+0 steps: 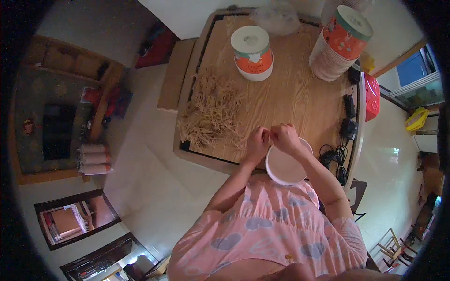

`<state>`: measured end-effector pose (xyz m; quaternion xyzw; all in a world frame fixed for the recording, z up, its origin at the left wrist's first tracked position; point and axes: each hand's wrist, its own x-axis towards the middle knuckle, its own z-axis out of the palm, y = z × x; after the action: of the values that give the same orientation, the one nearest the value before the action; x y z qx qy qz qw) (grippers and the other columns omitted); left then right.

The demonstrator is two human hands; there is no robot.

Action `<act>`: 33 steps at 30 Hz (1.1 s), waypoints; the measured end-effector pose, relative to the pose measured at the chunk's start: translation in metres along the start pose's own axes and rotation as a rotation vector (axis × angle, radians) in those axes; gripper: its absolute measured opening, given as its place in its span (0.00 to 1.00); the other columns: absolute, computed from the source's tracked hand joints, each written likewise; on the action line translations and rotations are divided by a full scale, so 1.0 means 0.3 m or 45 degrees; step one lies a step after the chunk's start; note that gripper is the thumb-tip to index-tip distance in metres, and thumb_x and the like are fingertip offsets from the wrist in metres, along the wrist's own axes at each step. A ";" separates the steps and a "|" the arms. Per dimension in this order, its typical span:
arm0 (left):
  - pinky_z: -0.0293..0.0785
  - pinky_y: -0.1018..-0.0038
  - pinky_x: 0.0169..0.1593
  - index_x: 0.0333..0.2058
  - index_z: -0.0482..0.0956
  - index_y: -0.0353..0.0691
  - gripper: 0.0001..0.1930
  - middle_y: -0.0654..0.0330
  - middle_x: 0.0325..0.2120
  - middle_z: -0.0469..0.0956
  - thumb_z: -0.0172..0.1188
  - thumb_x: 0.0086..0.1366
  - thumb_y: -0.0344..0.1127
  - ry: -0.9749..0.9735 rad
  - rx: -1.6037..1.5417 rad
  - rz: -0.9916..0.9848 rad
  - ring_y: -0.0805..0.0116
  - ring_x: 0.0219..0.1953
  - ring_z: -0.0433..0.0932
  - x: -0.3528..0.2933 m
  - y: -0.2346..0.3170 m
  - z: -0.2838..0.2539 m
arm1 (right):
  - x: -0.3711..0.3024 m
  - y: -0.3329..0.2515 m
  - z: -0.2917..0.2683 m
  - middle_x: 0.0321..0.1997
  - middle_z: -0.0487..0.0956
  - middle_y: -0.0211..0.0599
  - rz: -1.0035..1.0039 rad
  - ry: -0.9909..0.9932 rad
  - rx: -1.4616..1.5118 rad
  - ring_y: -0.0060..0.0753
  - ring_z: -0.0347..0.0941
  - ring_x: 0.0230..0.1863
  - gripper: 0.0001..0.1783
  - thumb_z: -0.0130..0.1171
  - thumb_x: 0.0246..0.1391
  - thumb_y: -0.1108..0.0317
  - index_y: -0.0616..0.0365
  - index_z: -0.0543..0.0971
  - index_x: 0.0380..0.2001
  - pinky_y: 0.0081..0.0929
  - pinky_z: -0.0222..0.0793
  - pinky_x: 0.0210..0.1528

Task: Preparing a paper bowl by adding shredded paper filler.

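My left hand and my right hand are together at the table's near edge, fingers pinched. What lies between the fingertips is too small to make out. Just under them is a round white tub, its open mouth facing up, close against my body. My right hand and wrist cross its far rim; my left hand is beside its left edge. Left of my hands lies a loose heap of tan cord pieces. Beyond, a white, orange and green tub stands upside down on the table.
On the wooden table, a tall stack of nested tubs stands at the far right. A clear plastic bag lies at the back. Black cables and adapters line the right edge, near a red plastic container. A cardboard box stands left.
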<state>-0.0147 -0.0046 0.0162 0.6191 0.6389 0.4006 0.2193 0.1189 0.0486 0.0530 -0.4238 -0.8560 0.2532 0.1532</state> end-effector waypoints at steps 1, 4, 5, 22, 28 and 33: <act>0.67 0.77 0.30 0.29 0.72 0.38 0.06 0.63 0.23 0.74 0.54 0.59 0.34 -0.013 -0.154 -0.142 0.75 0.27 0.71 -0.006 -0.014 0.009 | 0.003 -0.004 -0.010 0.22 0.75 0.40 0.063 -0.008 0.046 0.44 0.72 0.26 0.05 0.54 0.40 0.67 0.57 0.74 0.19 0.37 0.65 0.30; 0.67 0.77 0.29 0.30 0.73 0.38 0.06 0.65 0.25 0.74 0.54 0.59 0.35 -0.124 -0.485 -0.391 0.76 0.27 0.72 -0.011 -0.114 0.026 | 0.011 -0.003 -0.025 0.21 0.75 0.43 0.209 -0.098 0.206 0.41 0.72 0.24 0.07 0.56 0.40 0.67 0.60 0.74 0.20 0.33 0.67 0.27; 0.67 0.78 0.29 0.31 0.74 0.39 0.06 0.67 0.26 0.75 0.53 0.59 0.35 -0.222 -0.662 -0.498 0.77 0.27 0.72 -0.018 -0.152 0.028 | 0.011 -0.001 -0.029 0.21 0.74 0.44 0.293 -0.179 0.321 0.39 0.72 0.23 0.08 0.57 0.40 0.66 0.61 0.74 0.21 0.31 0.66 0.26; 0.62 0.85 0.24 0.32 0.77 0.38 0.08 0.69 0.22 0.75 0.58 0.56 0.36 -0.306 -0.903 -0.782 0.84 0.21 0.67 0.007 -0.051 -0.037 | 0.000 0.033 -0.042 0.24 0.76 0.42 0.342 -0.234 0.379 0.47 0.73 0.29 0.09 0.52 0.46 0.61 0.54 0.75 0.27 0.39 0.68 0.31; 0.63 0.84 0.26 0.32 0.76 0.38 0.08 0.70 0.22 0.74 0.57 0.57 0.35 -0.292 -0.690 -0.627 0.82 0.22 0.67 0.019 -0.048 -0.035 | 0.006 0.014 -0.064 0.25 0.76 0.42 0.334 -0.279 0.407 0.46 0.73 0.30 0.09 0.51 0.46 0.62 0.53 0.76 0.27 0.38 0.68 0.32; 0.66 0.82 0.28 0.29 0.76 0.37 0.06 0.68 0.21 0.74 0.57 0.57 0.33 -0.014 -0.241 -0.212 0.81 0.23 0.68 0.036 -0.008 0.000 | 0.011 0.049 -0.027 0.26 0.76 0.42 0.223 -0.171 0.281 0.45 0.73 0.29 0.08 0.50 0.46 0.63 0.53 0.76 0.27 0.37 0.67 0.31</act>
<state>-0.0178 0.0061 0.0167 0.5427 0.6460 0.4362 0.3129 0.1304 0.0612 0.0517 -0.4594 -0.7911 0.3860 0.1186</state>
